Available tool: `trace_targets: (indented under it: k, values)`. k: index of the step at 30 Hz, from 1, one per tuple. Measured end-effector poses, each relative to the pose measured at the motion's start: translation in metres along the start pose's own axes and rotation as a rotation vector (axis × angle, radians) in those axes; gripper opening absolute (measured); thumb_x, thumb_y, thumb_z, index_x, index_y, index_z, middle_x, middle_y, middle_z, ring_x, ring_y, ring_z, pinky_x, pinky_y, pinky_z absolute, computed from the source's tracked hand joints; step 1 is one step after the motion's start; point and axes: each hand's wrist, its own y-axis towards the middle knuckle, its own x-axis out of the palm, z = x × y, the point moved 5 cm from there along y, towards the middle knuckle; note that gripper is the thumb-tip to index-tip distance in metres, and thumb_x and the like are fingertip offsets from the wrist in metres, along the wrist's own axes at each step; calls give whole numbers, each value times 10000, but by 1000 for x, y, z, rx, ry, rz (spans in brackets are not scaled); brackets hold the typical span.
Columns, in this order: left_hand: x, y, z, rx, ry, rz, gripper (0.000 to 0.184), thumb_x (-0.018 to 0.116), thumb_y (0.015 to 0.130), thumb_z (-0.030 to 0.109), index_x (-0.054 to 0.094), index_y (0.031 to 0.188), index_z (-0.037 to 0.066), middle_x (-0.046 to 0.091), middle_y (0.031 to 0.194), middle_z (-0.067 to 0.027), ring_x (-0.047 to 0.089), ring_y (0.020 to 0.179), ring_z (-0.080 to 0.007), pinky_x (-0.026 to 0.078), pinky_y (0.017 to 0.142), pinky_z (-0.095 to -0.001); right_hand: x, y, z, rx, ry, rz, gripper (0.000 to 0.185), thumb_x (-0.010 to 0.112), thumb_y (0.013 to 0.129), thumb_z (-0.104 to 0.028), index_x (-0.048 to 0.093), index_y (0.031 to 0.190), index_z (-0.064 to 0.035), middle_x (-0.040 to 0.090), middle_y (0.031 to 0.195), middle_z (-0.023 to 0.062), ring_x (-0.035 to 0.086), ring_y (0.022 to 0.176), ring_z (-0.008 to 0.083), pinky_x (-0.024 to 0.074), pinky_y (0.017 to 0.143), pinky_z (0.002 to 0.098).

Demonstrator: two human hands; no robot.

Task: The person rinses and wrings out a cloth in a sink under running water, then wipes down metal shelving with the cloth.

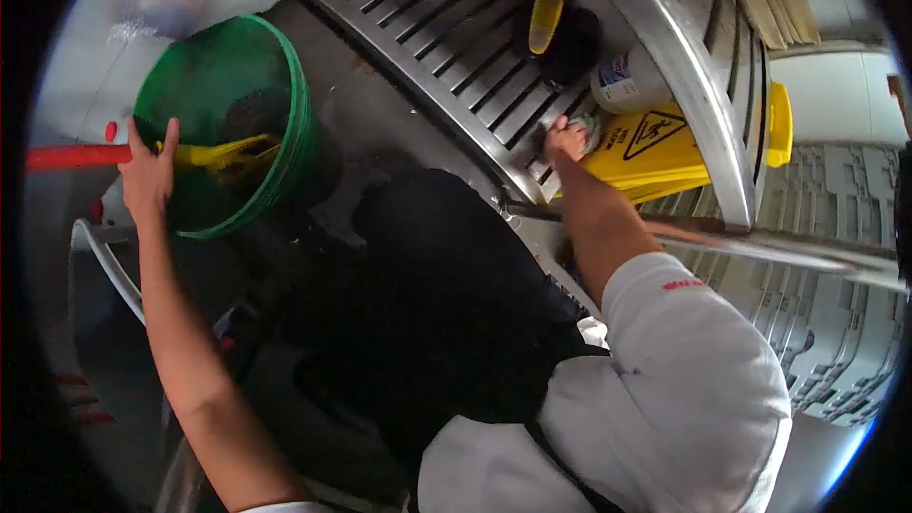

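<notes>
My left hand [149, 176] is at the left rim of a green bucket [302, 123], around a long-handled tool with a red shaft [76, 157]. The tool's yellow end [231, 157] reaches into the bucket, where a dark mass [255, 117] lies. My right arm stretches to a slatted metal shelf [446, 33]. On its slats, my right hand [567, 140] is closed on a crumpled greyish cloth [591, 131], mostly hidden by the fingers. Right beside that hand lies a yellow wet-floor sign [646, 144].
Behind the sign stands a white labelled container [627, 81]. A black object with a yellow part [545, 23] sits further back on the shelf. A curved metal post [679, 47] rises near my right arm. Stacked grey crates [836, 266] are at the right.
</notes>
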Motion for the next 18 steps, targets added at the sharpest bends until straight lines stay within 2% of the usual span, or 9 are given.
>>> trace_targets:
  k: [2, 3, 8, 11, 13, 15, 16, 17, 18]
  values:
    - [-2, -3, 1, 4, -7, 14, 1038, 458, 732, 862, 212, 1543, 263, 437, 1384, -323, 508, 1236, -456, 396, 1026, -502, 31, 84, 23, -15, -29, -108, 792, 282, 964, -604, 310, 1448, 22, 316, 1494, 246, 347, 1355, 413, 349, 1063, 560]
    - [-4, -4, 3, 3, 1, 28, 1038, 462, 732, 859, 214, 1542, 260, 436, 1386, -323, 508, 1236, -455, 396, 1026, -500, 78, 152, 46, -325, -252, -129, 769, 276, 969, -600, 441, 1389, 23, 426, 1434, 258, 388, 1347, 399, 385, 1051, 535]
    - [-6, -6, 6, -11, 22, 12, 1031, 473, 737, 848, 228, 1538, 247, 477, 1349, -321, 517, 1231, -441, 402, 1021, -492, 16, 116, 19, -25, 79, -170, 567, 487, 915, -484, 636, 1160, 6, 621, 1222, 195, 589, 1152, 347, 478, 977, 460]
    - [-4, -7, 5, -25, -4, 14, 1020, 475, 735, 851, 248, 1532, 256, 477, 1346, -321, 524, 1223, -442, 402, 1022, -484, -8, 38, 0, -260, -590, -362, 303, 613, 864, -288, 714, 1061, -81, 670, 1178, 148, 631, 1130, 284, 513, 929, 388]
    - [1, 0, 2, -8, -14, 25, 1020, 474, 734, 853, 249, 1532, 258, 472, 1351, -321, 521, 1227, -444, 400, 1024, -484, 28, 22, 33, 161, -360, -263, 324, 635, 854, -290, 706, 1091, -80, 672, 1180, 126, 651, 1094, 275, 539, 882, 393]
    - [6, 5, -4, 29, -24, 84, 1026, 472, 733, 856, 244, 1534, 257, 469, 1355, -321, 514, 1235, -446, 396, 1027, -491, 54, -14, 50, -35, -458, -163, 411, 568, 891, -313, 640, 1183, -33, 627, 1246, 134, 624, 1134, 266, 513, 913, 403]
    - [4, 3, -1, 12, -12, 66, 1028, 471, 732, 857, 240, 1535, 257, 468, 1357, -320, 508, 1241, -448, 392, 1029, -498, 62, -39, 60, 405, -79, 55, 455, 493, 909, -346, 556, 1178, 17, 572, 1234, 183, 567, 1151, 301, 521, 837, 428]
    - [2, 1, 2, -8, 0, 48, 1031, 469, 732, 859, 236, 1536, 258, 466, 1359, -320, 502, 1246, -450, 389, 1031, -505, 73, -49, 67, -6, -379, -134, 564, 532, 891, -267, 437, 1293, 117, 539, 1279, 266, 569, 1177, 387, 490, 942, 414]
    - [-2, -2, 3, -33, 14, 32, 1033, 468, 731, 860, 232, 1537, 258, 465, 1362, -320, 497, 1252, -452, 385, 1032, -513, 101, -58, 77, 41, -243, 34, 524, 531, 882, -258, 473, 1226, 133, 557, 1214, 274, 556, 1169, 422, 492, 929, 428]
